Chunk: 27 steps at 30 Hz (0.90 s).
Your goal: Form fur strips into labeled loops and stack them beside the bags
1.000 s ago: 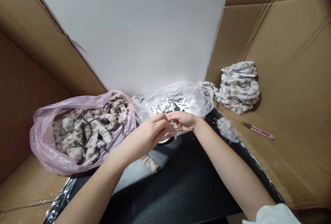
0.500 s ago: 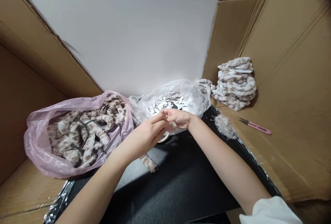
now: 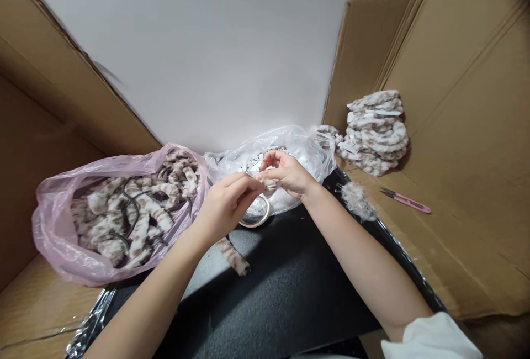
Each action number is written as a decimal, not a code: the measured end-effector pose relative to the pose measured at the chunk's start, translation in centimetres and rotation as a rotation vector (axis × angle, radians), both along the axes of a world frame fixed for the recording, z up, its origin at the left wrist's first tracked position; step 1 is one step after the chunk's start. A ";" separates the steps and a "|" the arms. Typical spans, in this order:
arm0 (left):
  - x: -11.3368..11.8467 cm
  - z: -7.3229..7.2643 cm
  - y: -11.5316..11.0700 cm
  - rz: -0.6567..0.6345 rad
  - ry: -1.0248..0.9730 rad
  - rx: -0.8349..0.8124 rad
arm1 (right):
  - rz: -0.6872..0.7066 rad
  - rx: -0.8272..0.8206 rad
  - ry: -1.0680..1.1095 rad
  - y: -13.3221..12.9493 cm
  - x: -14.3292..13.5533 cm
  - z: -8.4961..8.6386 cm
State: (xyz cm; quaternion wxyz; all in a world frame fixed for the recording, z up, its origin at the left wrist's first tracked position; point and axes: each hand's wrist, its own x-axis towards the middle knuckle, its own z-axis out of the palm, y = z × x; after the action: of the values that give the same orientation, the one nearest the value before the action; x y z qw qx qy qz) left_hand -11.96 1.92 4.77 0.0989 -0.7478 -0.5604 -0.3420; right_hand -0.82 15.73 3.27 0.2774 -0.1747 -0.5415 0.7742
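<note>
One pale pc point(image 3: 270, 185) btwn L-hand point(image 3: 227, 201), R-hand point(image 3: 293, 176) tips.

There are two hands point(image 3: 226, 201) point(image 3: 293, 177), two bags point(image 3: 52, 232) point(image 3: 321, 157), one furry stack point(image 3: 376, 135) and one cutter point(image 3: 409, 201).

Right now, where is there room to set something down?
Bare: the black surface between the forearms, nearer than the furry strip, and the cardboard nearer than the pink snips. Crowded: the far side, with pink bag, clear bag and furry stack.

From my end I've got a pale grey wall point(image 3: 199, 44) dead ahead, left cardboard wall point(image 3: 45, 88) and right cardboard wall point(image 3: 459, 94) angling in, shadow point(image 3: 265, 281) slanting across the black tabletop point(image 3: 318, 309).
</note>
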 end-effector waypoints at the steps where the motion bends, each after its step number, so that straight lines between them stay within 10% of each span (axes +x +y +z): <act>1: 0.0 -0.1 0.0 0.032 -0.024 0.011 | -0.015 0.011 0.004 -0.1 0.0 0.1; 14: -0.1 -1.0 0.8 0.102 -0.396 0.022 | -0.044 0.129 0.090 -0.1 0.3 0.6; 27: -0.3 -1.0 1.4 0.112 -0.952 -0.344 | -0.075 0.213 0.086 -0.3 -0.1 -0.2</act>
State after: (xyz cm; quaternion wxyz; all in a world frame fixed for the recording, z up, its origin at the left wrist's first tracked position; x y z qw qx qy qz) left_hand -12.28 3.28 3.74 -0.2737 -0.4832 -0.6309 -0.5418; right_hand -0.90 15.41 3.07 0.3461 -0.1310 -0.6014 0.7081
